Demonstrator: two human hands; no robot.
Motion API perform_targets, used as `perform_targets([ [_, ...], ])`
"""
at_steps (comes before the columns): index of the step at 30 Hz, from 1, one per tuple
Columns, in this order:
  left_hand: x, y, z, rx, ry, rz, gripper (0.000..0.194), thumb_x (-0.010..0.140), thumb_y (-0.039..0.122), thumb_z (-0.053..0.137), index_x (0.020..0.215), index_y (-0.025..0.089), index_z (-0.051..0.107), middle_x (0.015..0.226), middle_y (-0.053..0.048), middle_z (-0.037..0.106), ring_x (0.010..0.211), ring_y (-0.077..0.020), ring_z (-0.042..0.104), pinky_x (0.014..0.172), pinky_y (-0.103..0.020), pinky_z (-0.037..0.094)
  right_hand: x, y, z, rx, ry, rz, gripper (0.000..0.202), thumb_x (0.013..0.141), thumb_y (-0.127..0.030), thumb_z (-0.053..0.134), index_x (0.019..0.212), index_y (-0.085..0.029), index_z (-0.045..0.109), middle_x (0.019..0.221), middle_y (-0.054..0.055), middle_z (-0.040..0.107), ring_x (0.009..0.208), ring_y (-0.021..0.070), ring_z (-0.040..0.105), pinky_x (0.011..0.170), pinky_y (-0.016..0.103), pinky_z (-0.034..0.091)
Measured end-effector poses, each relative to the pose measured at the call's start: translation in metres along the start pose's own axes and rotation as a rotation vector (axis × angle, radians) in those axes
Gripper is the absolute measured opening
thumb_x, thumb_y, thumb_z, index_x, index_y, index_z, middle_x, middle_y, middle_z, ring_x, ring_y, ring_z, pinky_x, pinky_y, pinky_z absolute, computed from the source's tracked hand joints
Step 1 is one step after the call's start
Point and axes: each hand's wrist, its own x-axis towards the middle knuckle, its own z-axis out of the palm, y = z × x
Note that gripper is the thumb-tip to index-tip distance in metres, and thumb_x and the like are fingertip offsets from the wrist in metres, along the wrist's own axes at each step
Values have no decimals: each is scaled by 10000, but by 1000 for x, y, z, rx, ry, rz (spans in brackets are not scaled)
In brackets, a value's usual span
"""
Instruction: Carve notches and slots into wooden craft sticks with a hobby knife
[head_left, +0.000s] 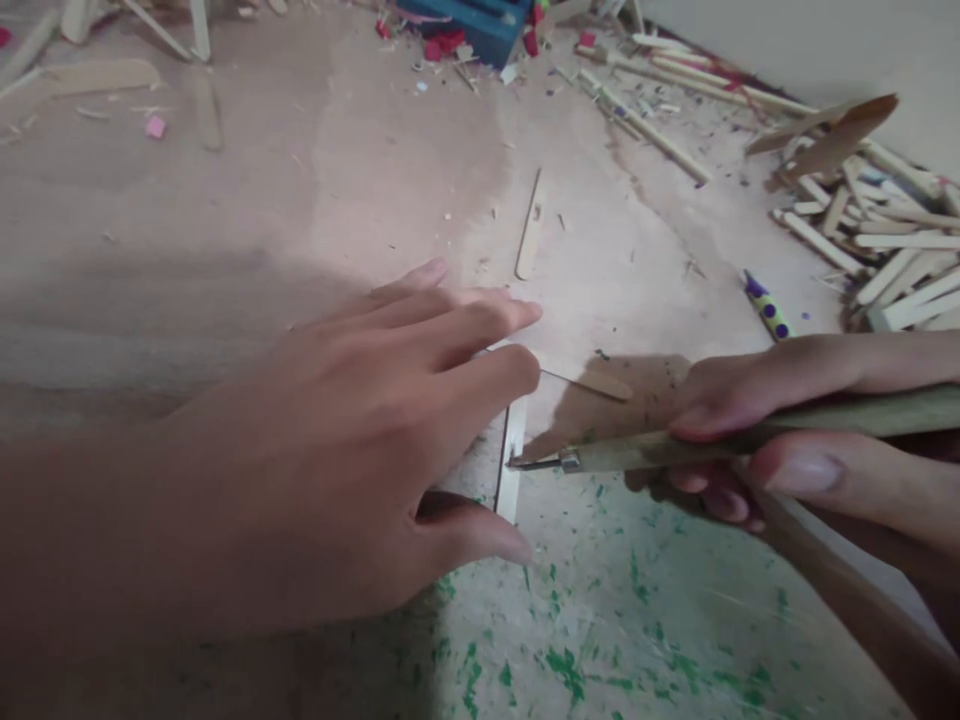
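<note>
My left hand [360, 420] lies palm down with fingers spread, its index finger across a narrow wooden craft stick [510, 490] on the table and its thumb near the stick's lower end. My right hand [795, 430] is closed around a wooden-handled carving tool [630, 452] with a metal collar and a thin dark tip. That tip touches the face of the stick, between my left thumb and index finger. Another craft stick [592, 380] sticks out beyond my left index finger; its other end is hidden. A stick with a small notch or hole [529, 228] lies farther away.
A heap of craft sticks [900, 250] lies at the right. A purple-and-green piece [766, 305] is beside it. At the back stands a blue box [480, 30] among red scraps. More sticks [97, 78] lie at far left. Green paint flecks mark the near tabletop [570, 640].
</note>
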Motion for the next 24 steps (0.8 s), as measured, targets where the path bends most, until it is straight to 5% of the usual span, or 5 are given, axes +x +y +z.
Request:
perform_targets([
  [9, -10, 3, -4, 18, 82, 24, 282, 1194, 419, 607, 1423, 283, 700, 1680, -39, 665, 1548, -270, 624, 1383, -483, 477, -4, 12, -8, -34, -18, -136, 197, 994, -297, 936, 1110, -456, 949, 715, -35, 815, 436, 212, 723, 388, 242, 617],
  [12, -12, 7, -6, 4, 112, -17, 255, 1182, 554, 667, 1213, 305, 713, 1421, -43, 743, 1291, -299, 695, 1105, -512, 589, -15, 20, -12, -140, 79, -99, 191, 942, -374, 993, 1100, -468, 943, 899, -28, 867, 618, 205, 809, 673, 287, 772],
  [16, -9, 15, -5, 14, 107, -8, 47, 1118, 278, 726, 1098, 267, 685, 1190, -14, 761, 1123, -257, 686, 1058, -482, 561, -24, 23, -12, -180, 184, -95, 349, 835, -438, 1072, 1158, -464, 945, 1243, -53, 898, 911, 253, 902, 705, 225, 755],
  [19, -6, 18, -4, 17, 96, 15, 86, 1135, 163, 666, 1130, 229, 722, 1210, 16, 766, 1105, -193, 692, 1055, -428, 533, -22, 23, -14, -481, 206, -240, 234, 984, -643, 904, 1207, -574, 905, 1206, -145, 893, 964, 216, 904, 709, 180, 730],
  [24, -5, 11, -9, -29, 68, 62, 160, 1188, 125, 615, 1160, 199, 754, 1144, 19, 758, 1056, -130, 668, 1040, -327, 518, -25, 31, -23, -542, 189, -216, 359, 883, -795, 927, 1123, -528, 926, 1176, -117, 898, 1039, 248, 902, 958, 338, 773],
])
